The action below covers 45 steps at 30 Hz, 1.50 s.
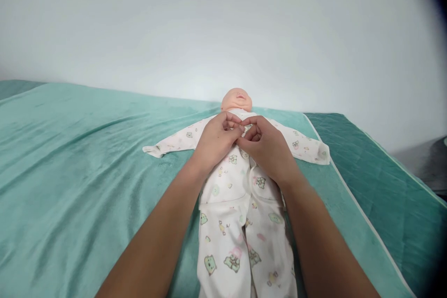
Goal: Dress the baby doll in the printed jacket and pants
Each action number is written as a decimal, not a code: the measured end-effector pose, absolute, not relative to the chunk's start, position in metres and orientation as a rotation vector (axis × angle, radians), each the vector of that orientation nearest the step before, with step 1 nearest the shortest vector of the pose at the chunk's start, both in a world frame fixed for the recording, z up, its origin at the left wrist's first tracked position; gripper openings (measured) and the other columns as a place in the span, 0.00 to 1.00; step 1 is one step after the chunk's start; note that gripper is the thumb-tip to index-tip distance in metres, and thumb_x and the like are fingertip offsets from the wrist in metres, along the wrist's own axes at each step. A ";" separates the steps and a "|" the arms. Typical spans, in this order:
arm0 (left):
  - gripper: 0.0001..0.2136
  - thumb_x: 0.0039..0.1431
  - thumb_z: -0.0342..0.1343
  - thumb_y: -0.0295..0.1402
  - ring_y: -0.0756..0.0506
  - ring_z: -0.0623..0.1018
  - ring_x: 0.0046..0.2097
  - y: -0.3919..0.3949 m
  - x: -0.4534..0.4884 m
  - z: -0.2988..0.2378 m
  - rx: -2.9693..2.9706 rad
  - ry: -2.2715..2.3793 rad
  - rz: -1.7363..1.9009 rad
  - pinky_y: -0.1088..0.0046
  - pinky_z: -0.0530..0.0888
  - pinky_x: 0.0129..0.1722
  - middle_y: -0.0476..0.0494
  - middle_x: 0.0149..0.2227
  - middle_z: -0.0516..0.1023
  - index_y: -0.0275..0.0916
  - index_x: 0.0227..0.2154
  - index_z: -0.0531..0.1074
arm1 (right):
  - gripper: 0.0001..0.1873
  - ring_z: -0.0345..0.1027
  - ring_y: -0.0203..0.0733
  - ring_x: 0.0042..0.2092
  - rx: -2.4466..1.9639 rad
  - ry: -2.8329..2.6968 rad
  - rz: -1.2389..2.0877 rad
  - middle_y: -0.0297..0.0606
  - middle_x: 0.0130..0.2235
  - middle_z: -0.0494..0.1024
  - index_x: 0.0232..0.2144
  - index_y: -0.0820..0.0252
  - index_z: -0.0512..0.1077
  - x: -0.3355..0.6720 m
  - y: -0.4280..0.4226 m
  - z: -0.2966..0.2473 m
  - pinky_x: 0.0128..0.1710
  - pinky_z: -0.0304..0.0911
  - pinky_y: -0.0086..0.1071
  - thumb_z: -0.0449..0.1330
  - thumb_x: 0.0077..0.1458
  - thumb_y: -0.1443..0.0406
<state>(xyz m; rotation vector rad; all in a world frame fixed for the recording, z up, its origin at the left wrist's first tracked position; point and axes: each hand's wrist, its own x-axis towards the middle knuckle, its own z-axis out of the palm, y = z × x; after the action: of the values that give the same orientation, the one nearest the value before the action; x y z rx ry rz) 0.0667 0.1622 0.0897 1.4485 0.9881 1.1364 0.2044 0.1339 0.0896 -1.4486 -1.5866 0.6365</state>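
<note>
A baby doll [237, 99] lies on its back on a teal blanket [70, 158], its head toward the wall. It wears a white romper [230, 223] printed with small bears, sleeves spread to both sides. My left hand [216, 139] and my right hand [267, 149] meet over the doll's chest. Both have their fingers pinched on the romper's front placket near the collar, where small buttons run down the middle. My forearms reach in from the bottom edge along either side of the doll's legs.
The teal blanket covers a bed with a darker green quilted cover [384, 186] showing on the right. A plain white wall [223, 32] stands close behind the doll's head. A dark floor area [433, 163] lies past the bed's right side.
</note>
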 end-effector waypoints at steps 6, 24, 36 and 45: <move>0.06 0.54 0.58 0.31 0.51 0.72 0.31 0.164 0.065 0.091 1.362 0.888 1.139 0.75 0.68 0.30 0.48 0.33 0.73 0.40 0.36 0.70 | 0.15 0.66 0.36 0.29 -1.455 -1.604 0.629 0.26 0.26 0.74 0.42 0.51 0.70 0.205 0.134 0.089 0.30 0.58 0.31 0.62 0.50 0.61; 0.05 0.54 0.57 0.32 0.50 0.74 0.32 0.167 0.063 0.086 1.529 1.062 1.140 0.74 0.69 0.31 0.46 0.34 0.75 0.40 0.35 0.72 | 0.14 0.65 0.38 0.28 -1.568 -1.712 0.557 0.27 0.26 0.72 0.42 0.50 0.69 0.203 0.131 0.095 0.28 0.56 0.32 0.60 0.52 0.59; 0.07 0.57 0.56 0.36 0.48 0.74 0.33 0.155 0.040 0.108 1.885 0.966 0.755 0.71 0.68 0.31 0.46 0.31 0.77 0.40 0.30 0.76 | 0.14 0.57 0.39 0.22 -1.896 -1.980 0.381 0.36 0.22 0.70 0.24 0.54 0.59 0.212 0.105 0.110 0.22 0.45 0.34 0.56 0.56 0.56; 0.07 0.56 0.59 0.36 0.49 0.72 0.38 0.159 0.033 0.111 2.006 0.825 0.596 0.72 0.69 0.37 0.49 0.37 0.75 0.41 0.35 0.78 | 0.17 0.55 0.35 0.22 -1.971 -2.148 0.541 0.31 0.21 0.67 0.20 0.56 0.60 0.218 0.099 0.126 0.19 0.46 0.32 0.52 0.58 0.55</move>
<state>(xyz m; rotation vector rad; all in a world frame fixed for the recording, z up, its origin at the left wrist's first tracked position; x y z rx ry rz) 0.0331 0.1587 0.1107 2.0064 0.8251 0.5956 0.2179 0.0987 0.1256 -1.9714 -2.1480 0.5405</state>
